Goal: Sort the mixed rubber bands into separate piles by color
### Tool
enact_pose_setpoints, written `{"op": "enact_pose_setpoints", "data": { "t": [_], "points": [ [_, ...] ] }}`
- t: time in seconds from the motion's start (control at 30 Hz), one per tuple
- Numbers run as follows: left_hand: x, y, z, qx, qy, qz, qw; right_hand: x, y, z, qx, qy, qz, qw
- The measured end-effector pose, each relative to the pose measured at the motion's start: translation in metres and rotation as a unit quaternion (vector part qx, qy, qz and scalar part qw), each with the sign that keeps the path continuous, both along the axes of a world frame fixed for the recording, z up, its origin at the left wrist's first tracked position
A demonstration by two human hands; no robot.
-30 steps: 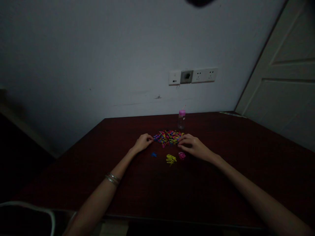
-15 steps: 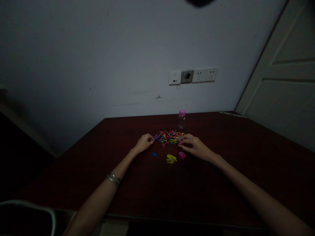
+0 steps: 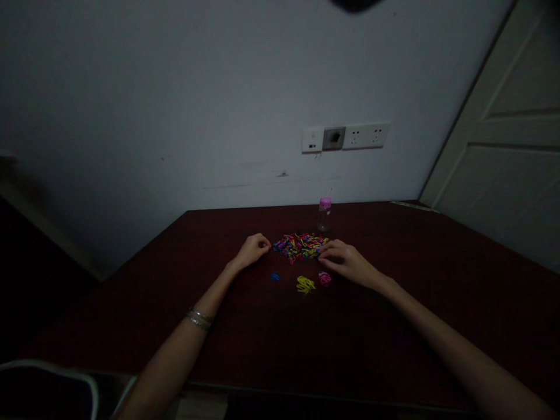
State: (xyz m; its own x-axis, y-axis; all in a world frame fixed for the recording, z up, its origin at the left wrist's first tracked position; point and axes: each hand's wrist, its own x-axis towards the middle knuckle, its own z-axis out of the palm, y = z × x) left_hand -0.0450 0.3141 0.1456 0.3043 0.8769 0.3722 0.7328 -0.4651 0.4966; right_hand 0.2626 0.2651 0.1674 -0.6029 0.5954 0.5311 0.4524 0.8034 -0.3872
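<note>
Pink-capped bottle [image 3: 324,217], its label [image 3: 328,212] unreadable, behind the multicoloured pile [image 3: 300,246] on the counter [image 3: 402,245]. Left hand [image 3: 254,249] beside the pile, right hand [image 3: 347,262] at its edge; whether their fingers grip anything cannot be told.

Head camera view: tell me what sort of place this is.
An indoor room, perhaps in a home or small office; the dim picture cannot settle which. A dark reddish table against a pale wall, a row of sockets and what looks like a panelled door suggest it.

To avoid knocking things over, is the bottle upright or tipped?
Upright: the bottle stands on the table, its pink lid uppermost.
</note>
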Motion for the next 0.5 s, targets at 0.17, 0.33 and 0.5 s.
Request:
{"op": "enact_pose_setpoints", "data": {
  "t": [0.17,0.33,0.5],
  "points": [
    [-0.001,-0.002,0.007,0.021,-0.02,0.001,1.0,0.001,0.001,0.0,0.007,-0.002,0.0,1.0],
    [0.009,-0.01,0.019,0.035,-0.048,-0.003,0.998,0.003,0.004,-0.001,0.016,0.014,-0.005,1.0],
    [0.028,-0.022,0.03,0.03,-0.075,-0.029,0.996,0.003,0.004,-0.001,0.022,0.038,-0.02,0.999]
  ]
}}
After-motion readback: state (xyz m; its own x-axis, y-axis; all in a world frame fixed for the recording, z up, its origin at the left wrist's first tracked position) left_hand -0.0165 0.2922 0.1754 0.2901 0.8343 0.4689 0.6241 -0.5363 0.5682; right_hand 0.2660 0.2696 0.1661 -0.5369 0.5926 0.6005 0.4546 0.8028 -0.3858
